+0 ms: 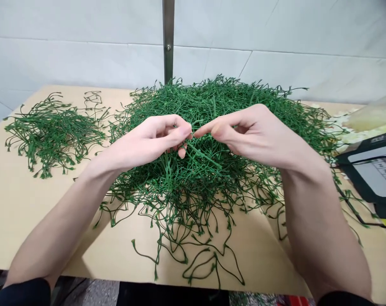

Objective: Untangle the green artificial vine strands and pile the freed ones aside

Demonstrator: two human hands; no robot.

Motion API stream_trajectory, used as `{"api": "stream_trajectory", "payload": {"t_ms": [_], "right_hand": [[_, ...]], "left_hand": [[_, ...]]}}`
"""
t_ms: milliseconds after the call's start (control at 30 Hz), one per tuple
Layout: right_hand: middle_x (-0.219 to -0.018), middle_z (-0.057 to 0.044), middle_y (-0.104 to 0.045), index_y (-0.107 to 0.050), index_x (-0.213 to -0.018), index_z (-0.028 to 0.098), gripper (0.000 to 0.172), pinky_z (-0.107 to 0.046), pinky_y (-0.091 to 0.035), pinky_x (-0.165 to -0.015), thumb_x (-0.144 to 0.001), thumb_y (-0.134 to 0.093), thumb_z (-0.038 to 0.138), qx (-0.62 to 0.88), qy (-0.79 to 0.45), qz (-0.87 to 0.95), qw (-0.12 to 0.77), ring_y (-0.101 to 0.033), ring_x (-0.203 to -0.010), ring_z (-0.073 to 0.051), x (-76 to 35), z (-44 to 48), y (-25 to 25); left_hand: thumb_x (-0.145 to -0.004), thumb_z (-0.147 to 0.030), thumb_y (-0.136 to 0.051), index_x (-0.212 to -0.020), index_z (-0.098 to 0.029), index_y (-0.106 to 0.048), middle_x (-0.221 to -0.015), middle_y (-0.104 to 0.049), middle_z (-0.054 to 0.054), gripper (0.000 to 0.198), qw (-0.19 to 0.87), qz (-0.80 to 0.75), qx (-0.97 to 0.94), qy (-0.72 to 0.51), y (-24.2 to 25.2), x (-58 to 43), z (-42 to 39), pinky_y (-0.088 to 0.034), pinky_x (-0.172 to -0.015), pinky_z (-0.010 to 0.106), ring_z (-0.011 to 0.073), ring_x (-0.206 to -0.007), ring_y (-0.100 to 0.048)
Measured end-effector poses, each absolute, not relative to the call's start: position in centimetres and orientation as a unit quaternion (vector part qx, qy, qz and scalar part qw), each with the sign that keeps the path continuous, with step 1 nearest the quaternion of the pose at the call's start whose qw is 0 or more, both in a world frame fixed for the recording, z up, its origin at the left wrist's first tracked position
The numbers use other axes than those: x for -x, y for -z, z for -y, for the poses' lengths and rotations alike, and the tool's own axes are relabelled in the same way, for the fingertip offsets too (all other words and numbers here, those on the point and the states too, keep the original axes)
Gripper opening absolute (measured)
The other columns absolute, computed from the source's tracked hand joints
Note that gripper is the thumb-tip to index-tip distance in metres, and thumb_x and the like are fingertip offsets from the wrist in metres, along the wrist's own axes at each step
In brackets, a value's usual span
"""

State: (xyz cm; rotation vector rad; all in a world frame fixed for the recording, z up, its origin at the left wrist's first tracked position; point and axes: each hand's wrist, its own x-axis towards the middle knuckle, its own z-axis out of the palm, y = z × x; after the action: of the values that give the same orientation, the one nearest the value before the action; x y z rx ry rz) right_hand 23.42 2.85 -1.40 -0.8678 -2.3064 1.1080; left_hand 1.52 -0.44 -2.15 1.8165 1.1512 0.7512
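Over a large heap of thin green artificial stems [180,182], both hands are raised close together. My left hand [167,138] pinches a green stem between thumb and index finger, its other fingers curled below. The stem slants down to the right across the heap. My right hand [244,134] points its index finger at the left fingertips, almost touching them; its thumb is apart from the index tip and the other fingers are bent under. Nothing shows between its fingers.
A smaller pile of green stems [62,131] lies at the left of the wooden table [30,221]. A dark box-like device [371,170] with a cable and pale flowers [355,131] are at the right. Behind stand a metal post [168,38] and a tiled wall [84,21].
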Motion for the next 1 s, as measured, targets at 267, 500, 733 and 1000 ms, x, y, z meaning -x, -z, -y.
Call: {"api": "stream_trajectory", "payload": {"t_ms": [267,500,733,1000], "right_hand": [[-0.057,0.003,-0.052,-0.070,-0.068,0.013,0.020,-0.020,-0.030,-0.044,-0.077,-0.075,0.030,0.275,-0.419,0.840,0.210,-0.042,-0.052,-0.006,-22.1,-3.3,2.8],[-0.063,0.003,-0.064,-0.057,-0.106,0.012,0.033,-0.018,-0.038,-0.041,-0.077,-0.072,0.020,0.310,-0.538,0.759,0.194,-0.059,-0.046,-0.008,-21.9,-3.7,3.2],[-0.058,0.003,-0.056,-0.064,-0.082,0.012,0.015,-0.020,-0.034,-0.048,-0.090,-0.055,0.021,0.301,-0.412,0.849,0.138,-0.049,-0.050,-0.007,-21.8,-3.0,2.7],[-0.054,0.006,-0.030,-0.054,-0.062,0.016,0.040,-0.024,-0.018,-0.045,-0.089,-0.061,0.044,0.260,-0.396,0.875,0.097,-0.023,-0.050,-0.006,-22.1,-3.5,3.4]], "left_hand": [[-0.090,-0.037,-0.057,-0.087,-0.018,-0.058,-0.073,-0.064,0.000,0.019,0.411,-0.455,-0.736,-0.286,2.9,-1.3,0.0,-0.044,-0.059,0.022,0.0108,-0.066,-0.058],[-0.083,-0.036,-0.066,-0.089,-0.019,-0.056,-0.076,-0.059,-0.001,0.021,0.403,-0.449,-0.749,-0.275,3.1,-1.0,0.0,-0.039,-0.055,0.022,0.0104,-0.064,-0.052],[-0.082,-0.042,-0.067,-0.086,-0.021,-0.052,-0.066,-0.055,-0.005,0.026,0.408,-0.456,-0.761,-0.216,3.3,-1.4,0.1,-0.033,-0.049,0.022,0.0092,-0.056,-0.047],[-0.083,-0.050,-0.062,-0.057,-0.019,-0.047,-0.049,-0.033,-0.006,0.043,0.442,-0.456,-0.763,-0.121,2.9,-1.4,0.2,-0.016,-0.040,0.024,0.0063,-0.043,-0.025]]}}
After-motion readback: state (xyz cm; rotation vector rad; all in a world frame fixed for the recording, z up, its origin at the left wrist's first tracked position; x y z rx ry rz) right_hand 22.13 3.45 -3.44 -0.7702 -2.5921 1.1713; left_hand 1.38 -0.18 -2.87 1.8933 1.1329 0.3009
